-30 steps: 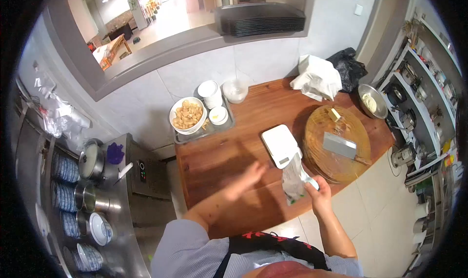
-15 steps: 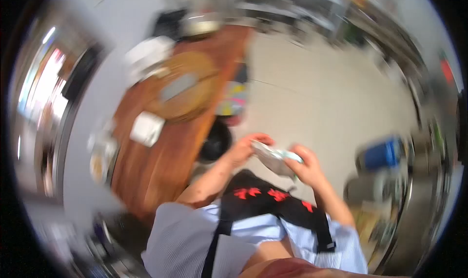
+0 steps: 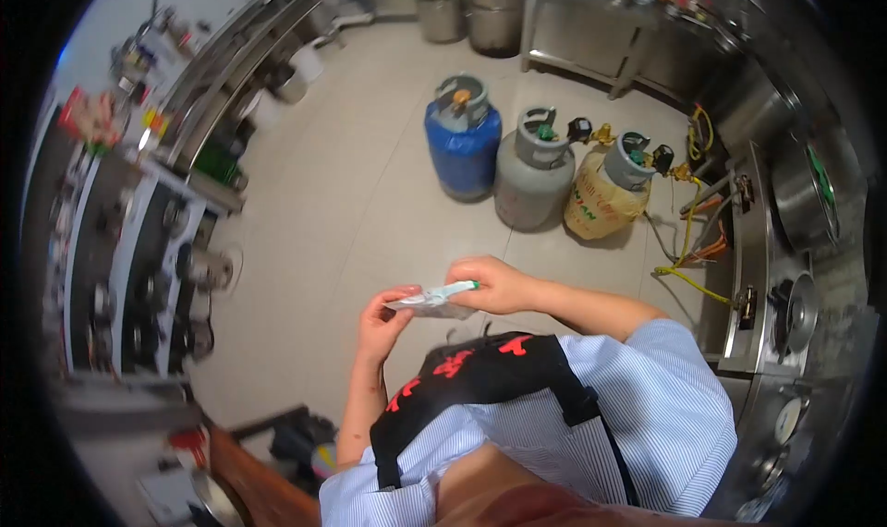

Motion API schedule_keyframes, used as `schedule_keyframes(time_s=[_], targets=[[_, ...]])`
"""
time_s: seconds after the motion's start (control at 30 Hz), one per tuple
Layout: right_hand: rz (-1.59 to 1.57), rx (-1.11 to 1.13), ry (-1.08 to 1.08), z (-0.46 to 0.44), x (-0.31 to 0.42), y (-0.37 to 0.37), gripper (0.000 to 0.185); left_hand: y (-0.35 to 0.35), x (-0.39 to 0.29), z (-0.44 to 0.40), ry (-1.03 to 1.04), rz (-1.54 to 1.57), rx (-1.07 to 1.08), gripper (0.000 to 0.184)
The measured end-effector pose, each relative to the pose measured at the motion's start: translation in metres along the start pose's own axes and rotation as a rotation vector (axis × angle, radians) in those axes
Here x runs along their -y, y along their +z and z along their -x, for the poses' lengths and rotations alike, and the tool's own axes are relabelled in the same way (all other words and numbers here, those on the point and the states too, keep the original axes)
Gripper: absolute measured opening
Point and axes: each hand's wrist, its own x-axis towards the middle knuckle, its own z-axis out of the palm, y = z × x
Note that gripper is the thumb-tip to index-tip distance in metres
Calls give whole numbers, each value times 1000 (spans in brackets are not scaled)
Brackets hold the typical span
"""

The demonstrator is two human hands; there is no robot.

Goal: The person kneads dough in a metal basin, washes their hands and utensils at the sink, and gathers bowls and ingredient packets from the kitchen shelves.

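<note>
A small, pale plastic packet (image 3: 442, 298) with a bluish-white edge and a bit of green at one end is held in front of my apron. My left hand (image 3: 382, 322) pinches its left end between thumb and fingers. On the other end my right hand (image 3: 494, 285) is closed, its fingers partly covering the green bit. What the packet contains cannot be made out. Just below both hands is the black apron (image 3: 453, 370) with red marks, worn over a striped shirt.
Three gas cylinders stand on the tiled floor ahead: a blue one (image 3: 462, 148), a grey one (image 3: 533, 181) and a yellow-wrapped one (image 3: 605, 194) with a yellow hose (image 3: 693, 287). Metal stoves with pots (image 3: 804, 199) line the right, shelves (image 3: 139, 259) the left. A wooden table (image 3: 254, 476) is behind at lower left.
My body and view have turned right, away from the wooden table and toward the gas cylinders. Both hands still hold the packet, which has turned more level.
</note>
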Motion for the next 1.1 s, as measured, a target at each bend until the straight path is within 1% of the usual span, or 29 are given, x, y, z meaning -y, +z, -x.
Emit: schedule_keyframes(time_s=[0.03,0.1,0.13,0.2,0.23,0.27,0.3,0.33,0.37,0.43,0.5,0.53,0.57,0.6,0.63,0.77,0.87,0.9,0.97,1.0,1.03,1.1], targets=[[-6,-66,33,-11,-13,-20,17,-3,-1,-40,11,-6,84,23],[-10,-200,123,-33,-35,-55,17,-2,-7,-117,-29,-94,165,21],[-2,-235,148,-43,-44,-71,17,-4,-7,-150,-57,-143,197,20],[3,-307,176,-68,-64,-101,17,-11,-3,-217,7,-244,320,13],[-31,-336,206,-84,-82,-117,17,-15,6,-246,25,-291,373,10],[-75,-352,247,-99,-100,-134,17,-19,15,-273,-3,-328,389,8],[-123,-359,293,-108,-111,-143,17,-22,19,-297,-38,-362,399,6],[-93,-346,295,-122,-122,-158,16,-25,22,-328,-35,-400,406,5],[-55,-336,279,-144,-133,-176,15,-30,20,-352,35,-426,402,5],[-35,-309,287,-185,-144,-201,15,-46,15,-386,19,-445,354,6],[50,-299,208,-232,-158,-223,15,-67,4,-426,-19,-472,313,6],[98,-292,171,-258,-169,-233,14,-80,1,-447,5,-493,305,7],[54,-293,108,-283,-180,-243,14,-96,0,-469,28,-513,295,7],[9,-258,105,-312,-191,-254,13,-112,-2,-492,51,-533,284,8],[-8,-247,114,-336,-202,-259,13,-127,-4,-512,50,-574,272,7],[-115,-190,170,-443,-264,-283,15,-197,8,-602,-11,-548,192,8],[-99,-234,185,-516,-296,-299,17,-247,-3,-682,19,-637,294,8],[-135,-274,209,-540,-304,-307,17,-263,-5,-712,43,-663,329,9],[-74,-367,244,-578,-316,-331,17,-284,-10,-775,68,-677,394,9],[-55,-406,265,-594,-322,-341,17,-291,-12,-803,68,-688,423,9],[24,-500,204,-607,-343,-347,19,-291,-14,-834,94,-729,444,11],[5,-626,278,-628,-354,-375,21,-281,-17,-897,157,-730,528,13]])
